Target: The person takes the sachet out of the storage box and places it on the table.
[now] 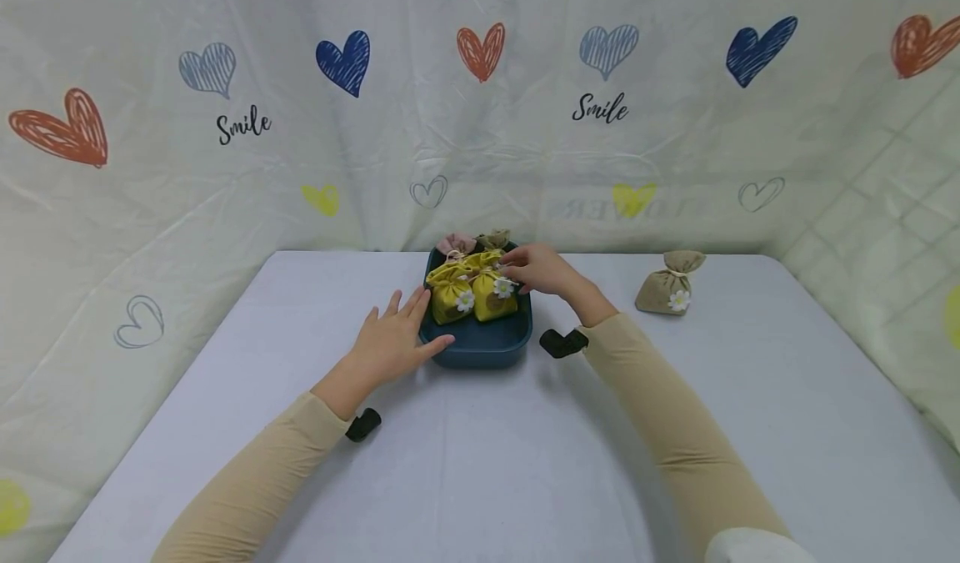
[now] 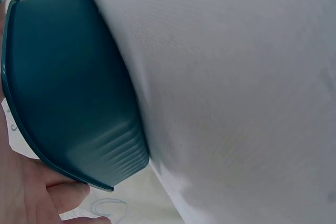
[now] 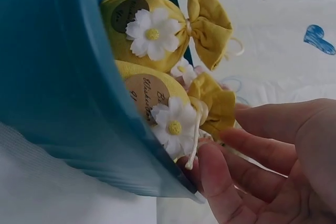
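Note:
A dark teal plastic basket holds two yellow drawstring pouches with white flowers and round brown labels. Behind them in the head view are a pink pouch and a beige-topped pouch. My right hand is over the basket's right side, fingers and thumb bent about the gathered top of the right-hand yellow pouch. With fingers extended and thumb spread, my left hand touches the basket's left rim. The left wrist view shows mostly the basket's outer wall.
One beige pouch with a white flower stands apart, to the right of the basket on the white-covered table. A pale curtain printed with hearts hangs behind the table. Black wrist straps or mounts show under both sleeves.

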`<state>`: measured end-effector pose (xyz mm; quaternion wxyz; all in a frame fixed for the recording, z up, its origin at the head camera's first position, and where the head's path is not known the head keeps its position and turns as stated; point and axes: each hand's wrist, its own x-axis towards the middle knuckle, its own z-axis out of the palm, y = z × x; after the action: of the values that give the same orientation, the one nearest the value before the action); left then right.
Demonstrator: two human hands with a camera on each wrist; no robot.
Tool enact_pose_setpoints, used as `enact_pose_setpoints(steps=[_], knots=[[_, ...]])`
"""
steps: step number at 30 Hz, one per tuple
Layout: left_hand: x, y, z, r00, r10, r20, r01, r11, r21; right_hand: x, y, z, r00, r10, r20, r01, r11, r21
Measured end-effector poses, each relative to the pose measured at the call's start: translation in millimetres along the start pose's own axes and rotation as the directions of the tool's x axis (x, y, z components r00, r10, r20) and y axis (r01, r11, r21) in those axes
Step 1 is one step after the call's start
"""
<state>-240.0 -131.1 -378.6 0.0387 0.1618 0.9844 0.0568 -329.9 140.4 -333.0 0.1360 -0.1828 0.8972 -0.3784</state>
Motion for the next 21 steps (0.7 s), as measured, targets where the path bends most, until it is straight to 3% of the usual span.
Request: enact_pose_setpoints(steps=[21], knots=[[-1.9,1.7,-1.9,1.000,0.001,0.010,-0.001,1.000,-0.002,11.8,-13,16,0.995,0.090,0.034,-0.081,0.973,-0.215]])
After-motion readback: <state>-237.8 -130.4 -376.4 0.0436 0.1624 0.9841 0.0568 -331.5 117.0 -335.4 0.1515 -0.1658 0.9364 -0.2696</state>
